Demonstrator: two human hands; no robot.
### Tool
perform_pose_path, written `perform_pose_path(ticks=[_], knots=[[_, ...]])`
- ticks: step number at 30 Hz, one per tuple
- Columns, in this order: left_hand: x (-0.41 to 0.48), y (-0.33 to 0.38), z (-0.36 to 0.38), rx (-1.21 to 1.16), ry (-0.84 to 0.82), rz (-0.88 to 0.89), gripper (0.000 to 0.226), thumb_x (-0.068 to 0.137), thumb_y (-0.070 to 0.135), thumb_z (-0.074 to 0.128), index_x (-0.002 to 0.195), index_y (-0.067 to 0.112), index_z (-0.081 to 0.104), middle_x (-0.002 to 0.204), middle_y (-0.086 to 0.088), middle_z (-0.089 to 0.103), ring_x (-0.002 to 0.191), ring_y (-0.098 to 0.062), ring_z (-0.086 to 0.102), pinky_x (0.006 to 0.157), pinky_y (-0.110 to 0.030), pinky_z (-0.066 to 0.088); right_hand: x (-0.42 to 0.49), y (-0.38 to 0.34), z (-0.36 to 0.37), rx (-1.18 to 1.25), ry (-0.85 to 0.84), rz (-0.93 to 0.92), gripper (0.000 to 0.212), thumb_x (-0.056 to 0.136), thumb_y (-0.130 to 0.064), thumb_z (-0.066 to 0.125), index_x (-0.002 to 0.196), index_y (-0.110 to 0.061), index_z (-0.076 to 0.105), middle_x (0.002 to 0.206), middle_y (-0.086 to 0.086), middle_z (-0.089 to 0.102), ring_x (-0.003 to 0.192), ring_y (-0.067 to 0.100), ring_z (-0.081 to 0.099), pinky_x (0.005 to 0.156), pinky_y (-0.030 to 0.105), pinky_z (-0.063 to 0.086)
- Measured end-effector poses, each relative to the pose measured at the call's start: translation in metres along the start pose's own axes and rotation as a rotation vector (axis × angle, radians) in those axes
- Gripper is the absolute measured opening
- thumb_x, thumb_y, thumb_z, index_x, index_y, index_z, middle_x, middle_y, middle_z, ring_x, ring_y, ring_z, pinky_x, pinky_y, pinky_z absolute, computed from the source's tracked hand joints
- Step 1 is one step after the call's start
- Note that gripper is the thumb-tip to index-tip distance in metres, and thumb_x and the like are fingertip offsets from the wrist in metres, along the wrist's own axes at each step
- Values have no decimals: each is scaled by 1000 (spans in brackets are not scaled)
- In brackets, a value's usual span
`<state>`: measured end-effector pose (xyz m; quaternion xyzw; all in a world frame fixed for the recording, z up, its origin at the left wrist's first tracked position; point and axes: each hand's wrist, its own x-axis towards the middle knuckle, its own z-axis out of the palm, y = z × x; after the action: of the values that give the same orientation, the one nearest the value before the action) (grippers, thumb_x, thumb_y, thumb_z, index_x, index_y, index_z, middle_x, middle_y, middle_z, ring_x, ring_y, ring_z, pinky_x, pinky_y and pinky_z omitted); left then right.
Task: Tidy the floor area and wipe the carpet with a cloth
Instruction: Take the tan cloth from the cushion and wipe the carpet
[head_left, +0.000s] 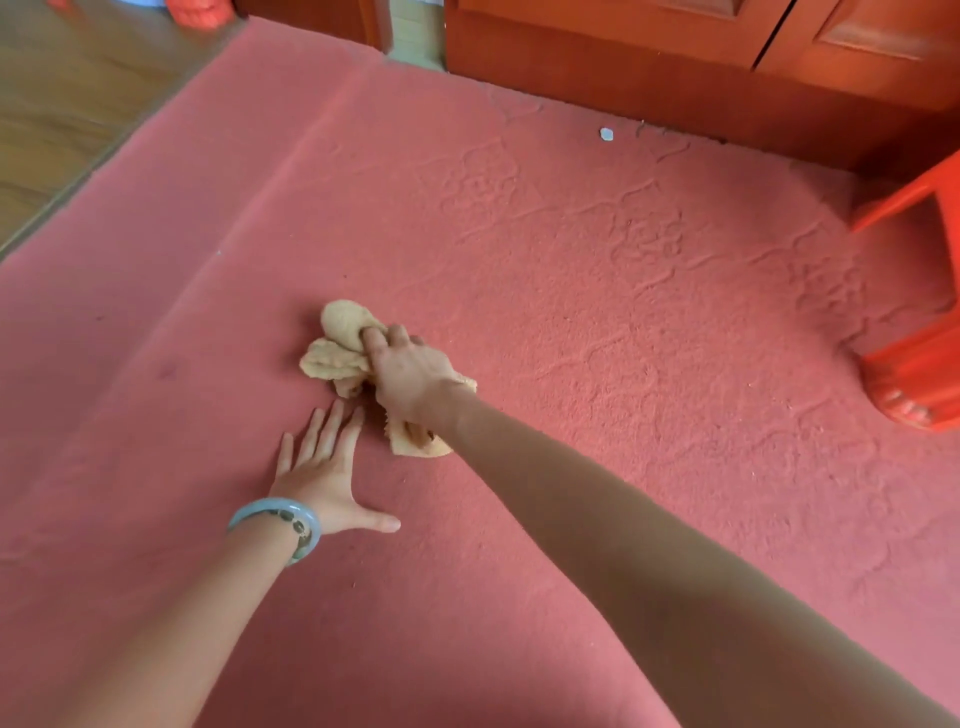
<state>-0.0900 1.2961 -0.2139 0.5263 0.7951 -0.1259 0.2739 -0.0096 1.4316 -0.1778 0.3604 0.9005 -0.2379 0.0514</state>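
We see a salmon-red patterned carpet (623, 312) spread over a brown wooden plank floor (62, 104), which shows bare along the left. On the carpet lie a crumpled tan cloth (337, 353) near the middle, a small white scrap (606, 134) towards the far edge, and a red plastic stool (919, 374) at the right. Our left hand (322, 478) rests flat on the pile just beside the cloth.

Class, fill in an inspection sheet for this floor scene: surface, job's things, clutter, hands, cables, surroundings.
Surface: red carpet, embossed pattern, small specks.
Job's things: crumpled beige cloth on the carpet.
Clutter: small white scrap near the cabinet.
Hands: right hand grips the cloth; left hand flat on the carpet, fingers spread, bangle on wrist.
Cables: nothing seen.
Surroundings: wooden cabinet behind, red plastic stool right, wood floor left.
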Motion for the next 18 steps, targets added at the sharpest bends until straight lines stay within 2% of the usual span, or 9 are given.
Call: perform_pose_path(ticks=[3,9,13,16,18], knots=[[0,1,-3,-2,-18,-26,140,52,75,69,145,28,-24,152,5,-32,141,-14,-27,117,-41,-10,2,51,-23,125,0,112,53,93,-32,45,139,-11,27,130,18,41,114,39,51,91,44,44],[-1,4,-7,-21,-37,-63,141,49,74,71,145,29,-23,151,8,-33,140,-12,-27,117,-39,-10,-45,204,-75,85,156,499,38,93,-22,34,127,-7,35,123,26,46,112,46,51,91,48,40],[-1,11,-12,23,-51,-87,142,49,74,71,146,26,-22,153,3,-30,142,-16,-23,118,-39,-8,-96,283,-96,58,224,723,36,91,-16,35,125,-4,37,121,30,47,112,48,50,91,48,40],[-2,20,-15,71,-44,-111,143,51,71,72,147,21,-21,154,-1,-26,144,-18,-19,117,-40,-7,-111,305,-108,49,284,870,37,91,-17,38,125,-4,36,123,28,45,113,48,50,93,51,40],[-2,25,-17,109,-47,-120,142,53,70,73,147,18,-20,155,-4,-25,144,-19,-18,118,-39,-7,-97,295,-107,86,329,883,38,91,-20,41,125,-3,36,124,26,44,113,47,50,91,51,41]])
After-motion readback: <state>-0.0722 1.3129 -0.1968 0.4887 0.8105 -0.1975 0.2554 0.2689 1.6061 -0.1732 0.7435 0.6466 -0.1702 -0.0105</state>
